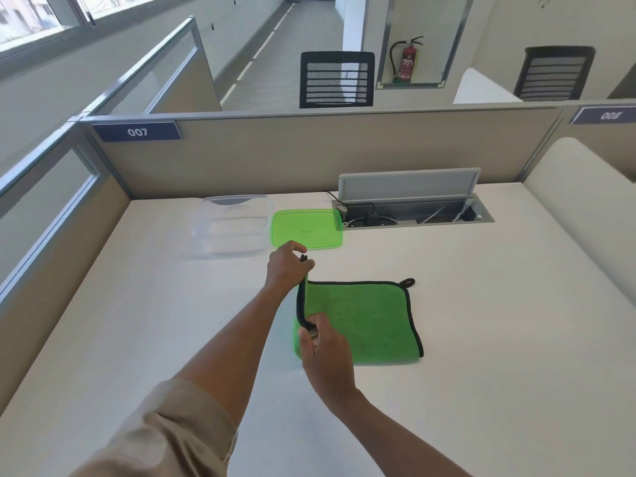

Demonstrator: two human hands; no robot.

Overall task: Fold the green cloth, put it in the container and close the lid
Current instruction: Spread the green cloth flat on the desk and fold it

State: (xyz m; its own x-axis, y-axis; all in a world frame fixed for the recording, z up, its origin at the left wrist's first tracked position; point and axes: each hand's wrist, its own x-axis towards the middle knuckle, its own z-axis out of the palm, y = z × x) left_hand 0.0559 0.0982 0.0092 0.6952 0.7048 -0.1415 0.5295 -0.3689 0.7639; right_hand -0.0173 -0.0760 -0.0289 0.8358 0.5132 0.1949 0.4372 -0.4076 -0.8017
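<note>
A green cloth (371, 318) with black trim and a small loop at its far right corner lies on the white desk, folded over once. My left hand (287, 266) pinches the cloth's far left corner and lifts it off the desk. My right hand (325, 346) pinches the near left corner, so the black left edge stands raised between both hands. A clear plastic container (230, 225) sits open at the back left of the desk. Its green lid (306, 228) lies flat just to the right of it, apart from the container.
An open cable tray (413, 211) with a raised grey flap and wires is set into the desk at the back right. Beige partitions (309, 153) fence the desk at the back and left. A second desk edge (578, 208) curves along the right.
</note>
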